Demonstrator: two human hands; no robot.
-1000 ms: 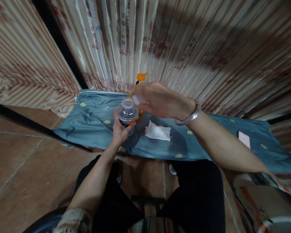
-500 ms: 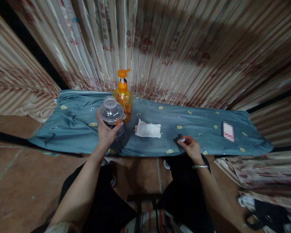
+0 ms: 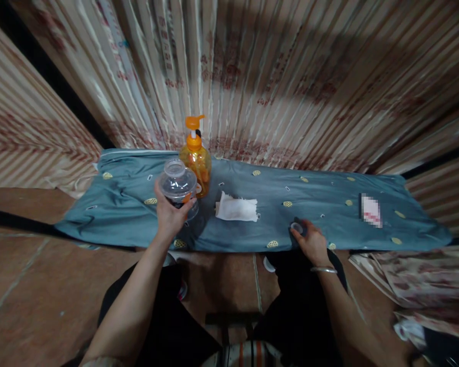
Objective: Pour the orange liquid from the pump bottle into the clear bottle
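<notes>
Left of centre, the left hand [image 3: 171, 216] has its fingers clamped around one clear bottle [image 3: 178, 186] over the counter [image 3: 321, 201]. The right hand [image 3: 310, 239], lower right, pinches one small cap [image 3: 297, 227]. One orange pump bottle [image 3: 195, 158], one tissue [image 3: 236, 209].

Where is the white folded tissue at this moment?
In the head view the white folded tissue lies flat on the blue cloth, near the middle, between the left hand holding the clear jar and the right hand.
</notes>
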